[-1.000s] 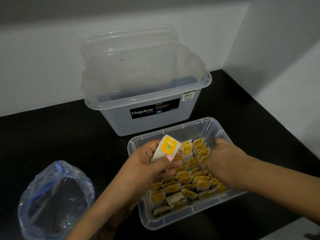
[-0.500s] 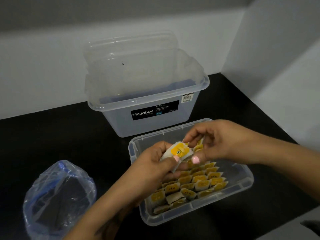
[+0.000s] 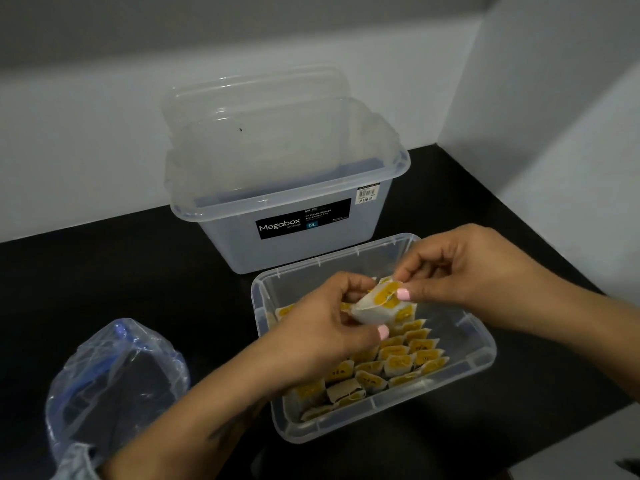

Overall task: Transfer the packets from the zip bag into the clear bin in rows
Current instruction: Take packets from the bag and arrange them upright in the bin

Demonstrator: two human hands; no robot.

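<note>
Hands met over the middle of the frame, both on one small white packet [image 3: 375, 304] with a yellow label. From the lower left, the left hand [image 3: 329, 327] reached in and gripped the packet's lower end between curled fingers and thumb. Coming from the right edge, the right hand [image 3: 460, 271] pinched the packet's upper end, its thumb lying on the yellow label and its fingers curled behind. Held this way, the packet sat tilted above the clear bin [image 3: 478, 355], over the bin's far half.

Centre-right in the frame, the bin rested on a black countertop [image 3: 104, 278]. Rows of packets [image 3: 398, 362] with the same yellow labels stood inside it, packed close and filling the left and near parts of its floor. A strip along its right wall showed bare plastic, and so did the far end behind the hands.

At the lower left of the frame sat the zip bag [image 3: 114, 386], a crumpled clear plastic bag with a blue strip at its mouth. It was well apart from the bin, and whether any packets lay inside could not be told.

Behind the bin, in the upper middle of the frame, stood a larger clear storage box [image 3: 298, 244] with a black Megabox label and a price sticker on its front. Clear lids [image 3: 256, 109] leaned upright in it against its back wall. White walls [image 3: 554, 133] met in a corner at the upper right.
</note>
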